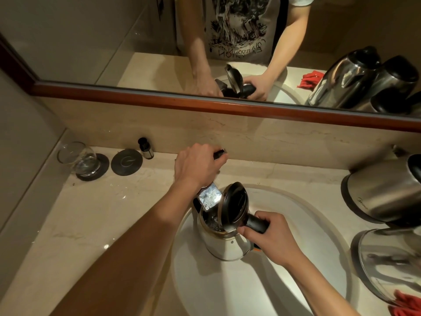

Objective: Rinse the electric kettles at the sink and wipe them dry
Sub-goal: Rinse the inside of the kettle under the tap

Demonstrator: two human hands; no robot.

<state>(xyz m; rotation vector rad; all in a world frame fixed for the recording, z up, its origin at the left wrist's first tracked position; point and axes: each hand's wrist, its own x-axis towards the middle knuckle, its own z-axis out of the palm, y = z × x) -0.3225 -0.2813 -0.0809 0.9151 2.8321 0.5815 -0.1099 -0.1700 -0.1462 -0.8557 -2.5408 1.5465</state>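
Note:
A steel electric kettle (224, 244) is held over the white sink basin (296, 224), its black lid (234, 205) flipped open, and water shows inside it. My right hand (271, 238) grips its black handle. The square chrome faucet spout (209, 198) ends just above the kettle's mouth. My left hand (198, 165) holds the faucet lever at the back of the counter. Two more steel kettles, one (382, 192) behind the other (391, 263), stand on the counter to the right. A red cloth (407, 303) lies at the lower right.
A glass (76, 159) sits on a dark coaster (103, 166) at the back left, beside a second round coaster (126, 161) and a small dark bottle (145, 148). A wood-framed mirror (205, 103) runs along the wall above the marble backsplash.

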